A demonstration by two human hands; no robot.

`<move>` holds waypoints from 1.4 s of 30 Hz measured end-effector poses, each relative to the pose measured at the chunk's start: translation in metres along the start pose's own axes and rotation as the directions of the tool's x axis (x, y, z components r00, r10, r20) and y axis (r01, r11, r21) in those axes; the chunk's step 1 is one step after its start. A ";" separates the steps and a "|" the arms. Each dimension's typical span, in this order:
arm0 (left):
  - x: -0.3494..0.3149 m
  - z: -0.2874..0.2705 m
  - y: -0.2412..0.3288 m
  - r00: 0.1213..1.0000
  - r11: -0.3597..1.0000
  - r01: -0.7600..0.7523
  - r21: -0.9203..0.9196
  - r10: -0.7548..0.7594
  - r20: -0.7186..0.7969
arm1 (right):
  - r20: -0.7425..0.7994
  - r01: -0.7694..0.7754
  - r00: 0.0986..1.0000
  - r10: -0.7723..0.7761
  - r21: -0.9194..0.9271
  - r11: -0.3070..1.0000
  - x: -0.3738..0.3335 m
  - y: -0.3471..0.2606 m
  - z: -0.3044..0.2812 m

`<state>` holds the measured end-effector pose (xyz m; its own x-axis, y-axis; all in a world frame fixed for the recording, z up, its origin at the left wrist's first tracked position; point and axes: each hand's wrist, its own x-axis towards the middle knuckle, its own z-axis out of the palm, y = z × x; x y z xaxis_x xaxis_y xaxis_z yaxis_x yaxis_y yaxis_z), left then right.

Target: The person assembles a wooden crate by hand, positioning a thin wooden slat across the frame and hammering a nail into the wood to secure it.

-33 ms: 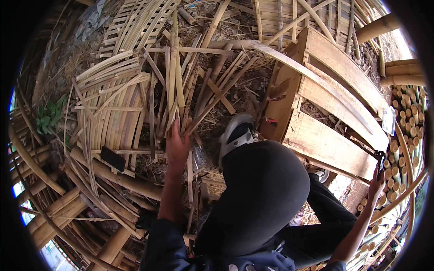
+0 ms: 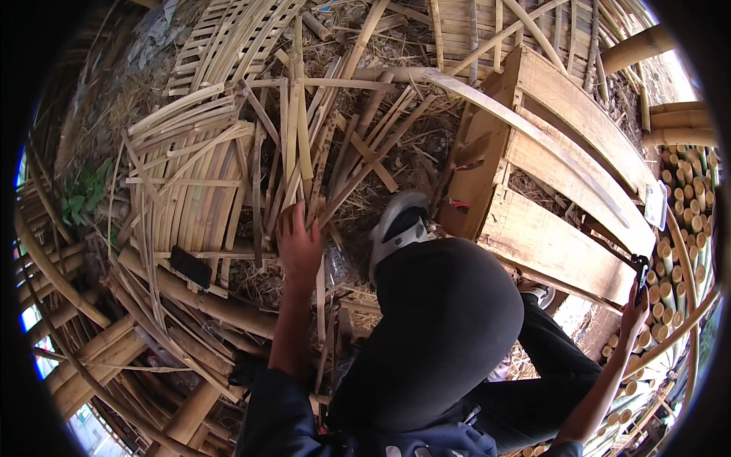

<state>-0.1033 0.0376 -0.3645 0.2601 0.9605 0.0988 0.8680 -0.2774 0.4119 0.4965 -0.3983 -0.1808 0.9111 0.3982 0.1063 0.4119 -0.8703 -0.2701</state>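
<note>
My left hand reaches over the lower ends of a bundle of long pale bamboo strips. Its fingers are apart and touch or lie just above the strips; their tips are partly hidden among them. At the far right, my right hand is closed round a black-handled tool. That tool's working end is too thin and dark to make out against the wooden crate. More split strips lie crosswise to the right of the bundle.
A slatted bamboo panel lies to the left, with a black phone near its lower edge. A long curved strip rests across the crate. Stacked bamboo poles stand at right. My shoe is planted between crate and strips.
My left hand's fingers have spread apart over the strips, and the hand has shifted slightly. The right hand stays where it was with the tool.
</note>
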 end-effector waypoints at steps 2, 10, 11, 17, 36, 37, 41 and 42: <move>0.000 0.004 0.013 0.998 0.998 -0.064 -0.025 0.065 0.016 | -0.019 0.069 0.997 -0.069 0.003 0.998 0.003 0.006 0.001; -0.007 0.046 0.054 0.945 0.947 -0.189 0.258 0.104 0.311 | -0.019 0.087 0.996 -0.087 0.020 0.996 0.003 -0.002 0.008; -0.008 0.044 0.062 0.921 0.960 -0.218 0.174 0.144 0.361 | -0.008 0.049 0.999 -0.049 0.005 0.999 0.002 -0.005 0.007; 0.016 0.028 0.042 0.982 0.979 -0.175 -0.102 0.166 -0.091 | -0.050 0.070 0.996 -0.071 -0.012 0.997 0.005 0.006 0.002; 0.058 -0.020 -0.142 0.918 0.899 0.395 0.191 -0.381 -0.110 | -0.025 0.218 0.974 -0.226 -0.192 0.957 0.024 0.073 -0.008; 0.058 -0.025 -0.144 0.912 0.891 0.406 0.206 -0.379 -0.159 | -0.018 0.206 0.977 -0.213 -0.195 0.959 0.024 0.073 -0.010; 0.045 -0.041 -0.143 0.964 0.885 -0.059 0.462 0.171 -0.204 | 0.002 0.130 0.991 -0.131 -0.182 0.975 0.016 0.037 -0.005; 0.041 -0.033 -0.143 0.942 0.869 -0.183 0.459 0.289 -0.173 | 0.002 0.082 0.997 -0.083 -0.156 0.984 0.015 0.038 -0.004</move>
<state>-0.2312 0.1170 -0.3892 0.4229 0.8279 0.3686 0.9013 -0.4265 -0.0762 0.5259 -0.4263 -0.1854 0.8738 0.4695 0.1265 0.4826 -0.8692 -0.1076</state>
